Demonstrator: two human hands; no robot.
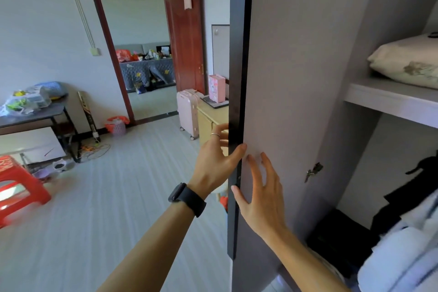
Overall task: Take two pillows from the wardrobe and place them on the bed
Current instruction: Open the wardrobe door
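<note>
1. Head view: your left hand [216,161] gripped the edge of the open wardrobe door [296,78], thumb on its inner face, fingers curled behind.
2. Your right hand [263,194] lay flat on the door's inner face, fingers spread wide, holding nothing.
3. A pillow [407,61] sat on the shelf [379,99], up and right of your fingers.
</note>
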